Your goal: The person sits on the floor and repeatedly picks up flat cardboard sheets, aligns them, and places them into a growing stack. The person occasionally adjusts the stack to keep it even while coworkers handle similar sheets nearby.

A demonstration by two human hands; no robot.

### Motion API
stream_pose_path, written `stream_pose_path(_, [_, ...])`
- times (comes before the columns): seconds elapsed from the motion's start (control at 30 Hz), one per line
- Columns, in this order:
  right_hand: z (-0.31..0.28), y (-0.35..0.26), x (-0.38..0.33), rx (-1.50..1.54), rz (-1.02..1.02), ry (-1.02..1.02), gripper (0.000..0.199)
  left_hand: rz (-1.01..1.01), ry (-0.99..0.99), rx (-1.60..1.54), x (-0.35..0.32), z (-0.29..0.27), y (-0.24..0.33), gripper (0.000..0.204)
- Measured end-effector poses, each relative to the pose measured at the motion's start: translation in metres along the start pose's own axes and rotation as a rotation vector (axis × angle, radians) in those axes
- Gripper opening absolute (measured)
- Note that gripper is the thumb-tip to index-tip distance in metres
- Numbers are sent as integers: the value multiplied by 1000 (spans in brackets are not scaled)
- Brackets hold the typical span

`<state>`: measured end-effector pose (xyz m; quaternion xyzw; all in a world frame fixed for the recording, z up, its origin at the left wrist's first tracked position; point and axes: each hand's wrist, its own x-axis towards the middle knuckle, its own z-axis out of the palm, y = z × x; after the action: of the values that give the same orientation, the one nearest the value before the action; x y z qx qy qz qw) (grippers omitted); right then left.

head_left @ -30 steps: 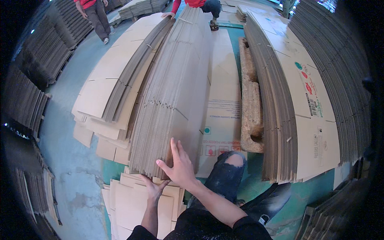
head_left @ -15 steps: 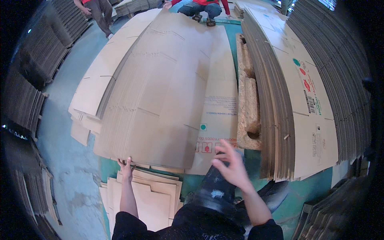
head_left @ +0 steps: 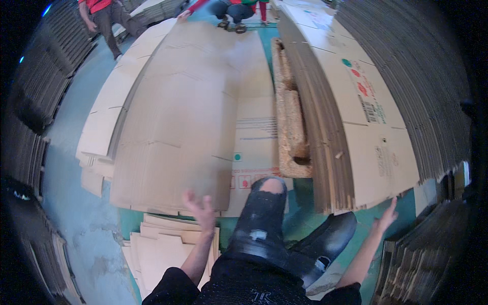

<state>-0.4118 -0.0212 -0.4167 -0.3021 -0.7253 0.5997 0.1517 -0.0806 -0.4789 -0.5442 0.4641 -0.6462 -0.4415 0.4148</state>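
Observation:
A broad stack of plain brown cardboard sheets (head_left: 173, 117) lies in front of me, overlapping a printed cardboard sheet (head_left: 254, 147) on its right side. My left hand (head_left: 202, 209) hovers over the stack's near edge with its fingers spread, slightly blurred, holding nothing. To the right stands a tall stack of printed flattened cartons (head_left: 378, 152). My right hand (head_left: 386, 217) is at that stack's near edge; its fingers are stretched out and its thumb is apart. A fingertip meets the edge or lies just beside it; I cannot tell which.
A rough chipboard pallet piece (head_left: 291, 117) lies between the two stacks. Smaller cardboard pieces (head_left: 162, 249) lie by my left forearm. At the far end a co-worker (head_left: 234, 10) crouches, one hand at the stack's corner; another person (head_left: 101, 20) stands far left. More cardboard stacks (head_left: 422, 91) line both sides.
My left hand has let go of the brown stack's near edge and moved up and right. My right hand has swung right to the printed carton stack. The view has shifted right.

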Motion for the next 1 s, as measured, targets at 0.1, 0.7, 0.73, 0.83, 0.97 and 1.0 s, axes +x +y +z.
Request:
stream_pose_path(0.1, [22, 29, 11, 412, 331, -302, 105, -94, -524, -235, -48, 91, 65, 76])
stream_pose_path(0.7, [45, 7, -90, 465, 199, -340, 107, -619, -1062, -188, -89, 260, 208, 103])
stream_pose_path(0.73, [46, 10, -88, 477, 165, -369, 106, -668, -1116, -319, -87, 262, 205, 97])
stream_pose_path(0.83, [35, 17, -79, 410, 211, -399, 105, -869, -1198, -493, -89, 259, 196, 84])
stream_pose_path(0.97, [21, 24, -87, 328, 281, -426, 99, -850, -1254, -492, -91, 253, 186, 86])
stream_pose_path(1.0, [21, 25, -92, 349, 298, -419, 96, -831, -1263, -509, -89, 253, 184, 86])
